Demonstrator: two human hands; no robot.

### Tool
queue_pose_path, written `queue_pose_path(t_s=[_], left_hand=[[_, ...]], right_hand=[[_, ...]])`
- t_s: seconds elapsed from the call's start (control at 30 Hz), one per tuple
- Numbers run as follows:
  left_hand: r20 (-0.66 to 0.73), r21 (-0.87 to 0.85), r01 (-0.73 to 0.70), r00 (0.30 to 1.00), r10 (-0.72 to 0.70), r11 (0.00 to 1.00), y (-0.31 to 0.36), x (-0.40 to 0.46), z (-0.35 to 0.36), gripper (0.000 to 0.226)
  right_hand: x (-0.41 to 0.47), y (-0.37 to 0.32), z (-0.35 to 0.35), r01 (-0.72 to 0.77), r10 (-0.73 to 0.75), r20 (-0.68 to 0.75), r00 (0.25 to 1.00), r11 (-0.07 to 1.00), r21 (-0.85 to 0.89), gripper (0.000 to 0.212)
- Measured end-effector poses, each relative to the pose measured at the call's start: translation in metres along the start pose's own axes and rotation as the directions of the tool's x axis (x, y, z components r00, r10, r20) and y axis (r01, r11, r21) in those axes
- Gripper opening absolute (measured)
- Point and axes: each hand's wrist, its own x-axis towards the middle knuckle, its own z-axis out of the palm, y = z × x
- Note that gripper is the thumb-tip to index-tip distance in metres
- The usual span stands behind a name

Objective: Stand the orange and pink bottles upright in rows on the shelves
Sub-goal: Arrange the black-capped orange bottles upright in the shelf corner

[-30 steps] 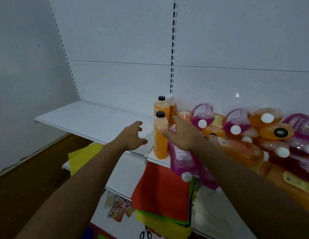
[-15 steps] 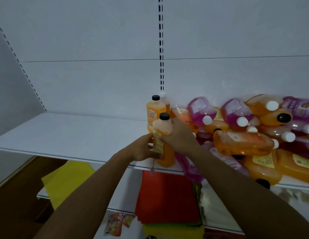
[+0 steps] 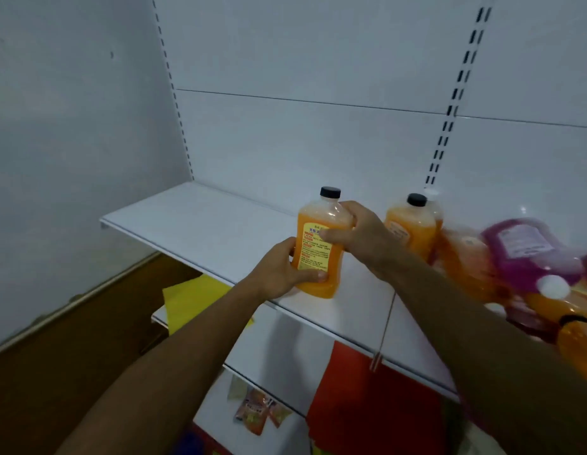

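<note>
An orange bottle (image 3: 318, 244) with a black cap stands upright near the front edge of the white shelf (image 3: 200, 221). My left hand (image 3: 282, 274) grips its lower body from the left. My right hand (image 3: 357, 234) grips its shoulder from the right. Behind it to the right stands a second orange bottle (image 3: 411, 224) with a black cap, and a third one with a white cap is half hidden behind that. At the far right a blurred heap of pink bottles (image 3: 528, 251) and orange bottles (image 3: 466, 257) lies on its side.
The shelf's left half is bare up to the white back panel. Below it a lower shelf (image 3: 272, 343) carries a yellow sheet (image 3: 193, 303) and a red sheet (image 3: 367, 405). Small packets (image 3: 256, 415) lie further down. A brown floor (image 3: 55, 356) meets the left wall.
Both hands closed on the front orange bottle and moved it left along the shelf, away from the other upright bottles. The view swung left, so the heap now sits at the right edge.
</note>
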Motion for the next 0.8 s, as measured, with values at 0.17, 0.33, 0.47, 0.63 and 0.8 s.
queue_pose_path(t_s=[0.17, 0.33, 0.47, 0.63, 0.8], left_hand=[[-0.195, -0.008, 0.057, 0.979, -0.057, 0.998, -0.047, 0.008, -0.068, 0.065], [-0.357, -0.01, 0.085, 0.93, -0.083, 0.996, -0.103, 0.036, -0.149, 0.065], [-0.425, 0.008, 0.091, 0.902, -0.078, 0.996, -0.141, 0.078, -0.218, 0.056], [-0.434, 0.012, 0.107, 0.896, -0.091, 0.994, -0.176, 0.141, -0.289, 0.048], [-0.479, -0.059, 0.141, 0.864, -0.152, 0.988, -0.212, 0.188, -0.327, 0.05]], right_hand=[[0.064, -0.017, 0.07, 0.105, -0.105, 0.149, 0.983, 0.994, 0.011, 0.048], [0.145, -0.027, 0.161, 0.209, -0.204, 0.176, 0.963, 0.978, -0.011, 0.065], [0.221, -0.032, 0.227, 0.222, -0.218, 0.083, 0.972, 0.975, -0.033, 0.073], [0.305, -0.041, 0.281, 0.232, -0.233, -0.008, 0.973, 0.971, -0.066, 0.073], [0.368, -0.04, 0.311, 0.275, -0.28, -0.01, 0.96, 0.948, -0.161, 0.065]])
